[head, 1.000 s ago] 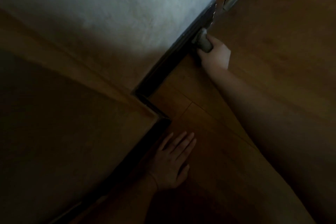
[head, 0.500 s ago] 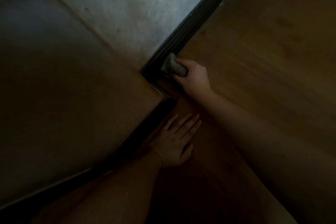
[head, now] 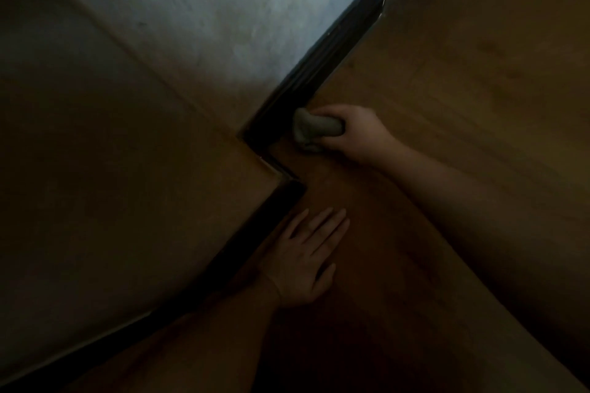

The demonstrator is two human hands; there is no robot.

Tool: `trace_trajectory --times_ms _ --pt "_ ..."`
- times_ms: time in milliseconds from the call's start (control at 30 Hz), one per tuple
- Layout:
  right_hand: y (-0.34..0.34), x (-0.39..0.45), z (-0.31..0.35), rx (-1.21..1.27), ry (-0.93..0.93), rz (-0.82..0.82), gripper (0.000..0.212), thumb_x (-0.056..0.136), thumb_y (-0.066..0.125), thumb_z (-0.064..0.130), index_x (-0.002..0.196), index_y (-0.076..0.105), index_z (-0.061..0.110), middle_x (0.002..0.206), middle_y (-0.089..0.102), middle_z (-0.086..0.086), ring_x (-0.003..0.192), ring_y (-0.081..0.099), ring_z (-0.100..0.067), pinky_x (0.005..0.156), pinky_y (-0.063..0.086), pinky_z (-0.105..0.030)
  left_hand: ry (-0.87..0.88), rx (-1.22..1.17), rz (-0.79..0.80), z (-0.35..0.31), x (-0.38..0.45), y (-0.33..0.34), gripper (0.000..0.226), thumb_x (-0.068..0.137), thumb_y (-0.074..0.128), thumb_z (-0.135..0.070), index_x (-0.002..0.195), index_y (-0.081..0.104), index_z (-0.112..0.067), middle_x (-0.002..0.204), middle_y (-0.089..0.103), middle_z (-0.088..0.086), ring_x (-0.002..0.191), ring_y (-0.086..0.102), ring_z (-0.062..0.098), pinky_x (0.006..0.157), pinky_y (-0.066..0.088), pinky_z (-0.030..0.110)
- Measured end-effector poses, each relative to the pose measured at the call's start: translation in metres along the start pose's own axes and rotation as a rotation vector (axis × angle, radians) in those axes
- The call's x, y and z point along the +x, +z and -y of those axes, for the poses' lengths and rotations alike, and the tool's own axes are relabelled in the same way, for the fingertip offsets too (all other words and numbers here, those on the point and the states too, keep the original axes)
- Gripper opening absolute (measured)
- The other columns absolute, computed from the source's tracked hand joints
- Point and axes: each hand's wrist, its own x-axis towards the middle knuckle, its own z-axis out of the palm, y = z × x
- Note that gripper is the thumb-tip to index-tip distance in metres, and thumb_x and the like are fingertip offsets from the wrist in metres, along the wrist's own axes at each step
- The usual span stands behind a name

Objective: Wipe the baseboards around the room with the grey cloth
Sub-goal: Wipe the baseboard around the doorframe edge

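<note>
One grey cloth, bunched up, sits in the right hand, whose fingers curl round it and press its end against the dark baseboard close to the inner corner of the wall. To wipe well, keep the cloth flat on the board's face and top lip, and work right into the corner (dust likely gathers there). Flat on the wooden floor near the jutting corner, the left hand spreads straight fingers, bracing.
</note>
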Motion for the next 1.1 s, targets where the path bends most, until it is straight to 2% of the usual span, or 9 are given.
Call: trace_trajectory --times_ms 67,133,233,367,567,667,800,967,1100 --pt "-0.028 0.004 -0.013 0.036 0.108 -0.17 0.047 0.086 0.072 0.026 0.131 0.059 0.022 0.129 0.062 0.0 0.113 0.052 -0.006 0.09 0.034 -0.013 -0.004 -0.011 -0.014 0.0 0.0 0.001 0.072 0.097 0.041 -0.044 0.159 0.02 -0.014 0.168 0.01 0.002 0.154 0.008 0.018 0.122 0.011 0.045" --pt "-0.055 0.013 -0.023 0.071 0.206 -0.341 0.048 0.088 0.069 0.027 0.134 0.055 0.023 0.132 0.059 0.0 0.119 0.053 -0.012 0.098 0.039 -0.023 0.001 -0.01 -0.02 0.0 0.001 0.002 0.072 0.097 0.041 -0.045 0.159 0.021 -0.014 0.168 0.01 0.001 0.154 0.009 0.018 0.121 0.013 0.046" --pt "-0.08 0.035 -0.033 0.035 0.264 -0.564 0.05 0.088 0.069 0.028 0.136 0.055 0.022 0.134 0.058 -0.001 0.122 0.053 -0.016 0.096 0.034 -0.017 0.012 -0.001 -0.015 0.001 0.001 0.001 0.072 0.096 0.04 -0.046 0.159 0.022 -0.014 0.167 0.011 0.002 0.154 0.01 0.019 0.12 0.014 0.046" --pt "-0.091 0.068 -0.037 0.073 0.305 -0.678 0.051 0.09 0.064 0.026 0.139 0.054 0.02 0.139 0.055 -0.003 0.128 0.05 -0.019 0.102 0.032 -0.017 0.01 -0.021 -0.011 0.0 0.002 0.001 0.072 0.096 0.039 -0.046 0.158 0.023 -0.014 0.167 0.013 0.002 0.154 0.013 0.02 0.118 0.017 0.048" --pt "-0.094 0.088 -0.038 0.185 0.347 -0.684 0.052 0.092 0.061 0.023 0.143 0.049 0.022 0.144 0.051 -0.002 0.131 0.047 -0.018 0.104 0.032 -0.016 0.011 -0.023 -0.002 0.0 0.002 0.0 0.072 0.096 0.038 -0.047 0.158 0.023 -0.014 0.167 0.013 0.002 0.153 0.014 0.019 0.117 0.018 0.047" --pt "-0.091 0.08 -0.034 0.128 0.269 -0.648 0.053 0.091 0.064 0.026 0.142 0.051 0.02 0.143 0.051 -0.003 0.131 0.046 -0.017 0.103 0.03 -0.012 0.01 -0.019 -0.005 0.0 0.003 0.0 0.072 0.097 0.038 -0.047 0.159 0.022 -0.014 0.167 0.012 0.002 0.154 0.013 0.02 0.118 0.017 0.048" --pt "-0.073 0.068 -0.023 0.124 0.153 -0.634 0.052 0.089 0.067 0.024 0.138 0.054 0.02 0.137 0.055 -0.003 0.124 0.05 -0.015 0.104 0.037 -0.016 0.018 -0.042 -0.014 0.0 0.002 0.0 0.071 0.096 0.04 -0.046 0.158 0.025 -0.014 0.167 0.013 0.002 0.154 0.013 0.019 0.118 0.017 0.048" --pt "-0.035 0.048 -0.006 0.167 0.075 -0.639 0.049 0.085 0.071 0.018 0.133 0.06 0.016 0.132 0.059 -0.005 0.119 0.052 -0.01 0.102 0.035 -0.013 0.021 0.004 -0.009 -0.001 0.002 -0.001 0.074 0.095 0.041 -0.046 0.159 0.022 -0.014 0.167 0.013 0.003 0.154 0.013 0.02 0.119 0.015 0.047" --pt "0.003 0.029 0.011 0.225 0.021 -0.609 0.048 0.083 0.072 0.014 0.13 0.062 0.014 0.132 0.059 -0.006 0.121 0.053 -0.014 0.104 0.031 -0.009 0.014 0.031 0.004 -0.002 0.002 -0.001 0.073 0.095 0.041 -0.046 0.158 0.024 -0.013 0.167 0.016 0.004 0.153 0.016 0.021 0.119 0.015 0.047"
